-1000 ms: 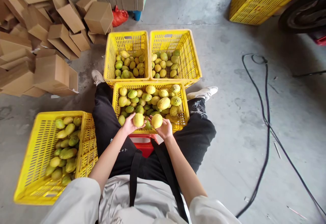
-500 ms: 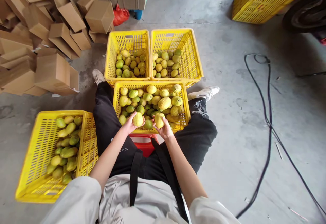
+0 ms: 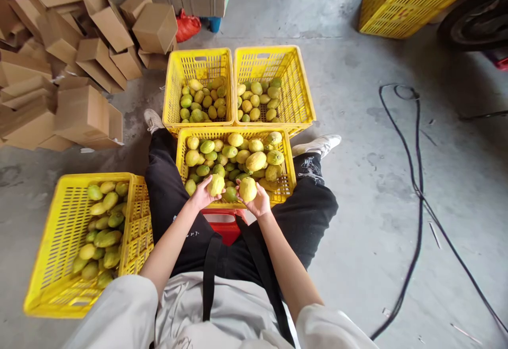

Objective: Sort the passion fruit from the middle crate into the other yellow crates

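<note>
My left hand (image 3: 204,193) is closed around a yellow-green oval fruit (image 3: 216,185) that looks like a small papaya. A second such papaya (image 3: 248,189), rounder and paler from this angle, rests in the curled fingers of my right hand (image 3: 259,201). Both hands are side by side over the near edge of a yellow plastic crate (image 3: 291,180) between my legs. Inside that crate lie many green and yellow papayas (image 3: 256,161), largely filling it. The undersides of the two held fruits are hidden by my fingers.
Two yellow crates (image 3: 198,52) (image 3: 305,90) holding fewer fruits stand beyond the near one. Another fruit crate (image 3: 51,232) is at my left. Cardboard boxes (image 3: 81,108) pile up at far left. A black cable (image 3: 418,222) lies on the right floor, near a yellow crate (image 3: 413,8) and wheel.
Both held papayas have turned slightly in my hands; the right one now shows more of its rounded end. My hands remain in nearly the same place, and the crates are unchanged.
</note>
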A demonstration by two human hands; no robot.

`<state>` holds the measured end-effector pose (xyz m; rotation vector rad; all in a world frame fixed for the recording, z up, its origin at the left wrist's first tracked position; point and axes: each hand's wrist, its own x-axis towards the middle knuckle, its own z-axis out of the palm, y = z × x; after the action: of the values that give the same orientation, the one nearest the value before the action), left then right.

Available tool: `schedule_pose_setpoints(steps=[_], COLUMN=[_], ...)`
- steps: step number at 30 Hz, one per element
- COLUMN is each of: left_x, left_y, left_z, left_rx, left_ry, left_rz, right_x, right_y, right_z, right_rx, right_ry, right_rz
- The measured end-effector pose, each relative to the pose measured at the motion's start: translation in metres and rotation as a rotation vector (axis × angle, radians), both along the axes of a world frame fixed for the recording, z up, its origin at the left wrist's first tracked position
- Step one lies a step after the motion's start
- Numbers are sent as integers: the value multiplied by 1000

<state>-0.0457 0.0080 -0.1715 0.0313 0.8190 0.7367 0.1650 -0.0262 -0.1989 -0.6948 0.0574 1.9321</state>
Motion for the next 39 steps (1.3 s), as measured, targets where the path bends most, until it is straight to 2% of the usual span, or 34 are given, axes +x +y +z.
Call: schedule_pose_setpoints(steps=[5, 11, 16, 20, 23, 27, 32, 35, 39], left_x=[-1, -1, 0, 1, 2, 2, 1, 2, 1], left_y=[-3, -4, -3, 0, 1, 1, -1, 0, 3], left_z=[-1, -2, -3, 1, 4, 0, -3, 0, 4], left_rx=[83, 109, 116, 53, 27, 55, 56, 77, 19], left_ry=[-20, -9, 43, 39, 10, 78, 168, 136, 81], left_rz=[-30, -71, -31, 32, 44, 60, 84, 60, 54], right_x=[1, -1, -2, 1, 1, -3, -5, -4, -3], right_y=[-2, 0, 0, 0, 0, 0, 0, 1, 2], right_z=[-3, -9, -12, -9, -8, -9, -13, -15, -14], right_rx=[-15, -32, -57, -61, -27, 12, -84, -142, -157], right_ry=[66, 21, 1, 28, 53, -26, -51, -55, -44], right_rz=[42, 64, 41, 20, 26, -13, -3, -29, -56])
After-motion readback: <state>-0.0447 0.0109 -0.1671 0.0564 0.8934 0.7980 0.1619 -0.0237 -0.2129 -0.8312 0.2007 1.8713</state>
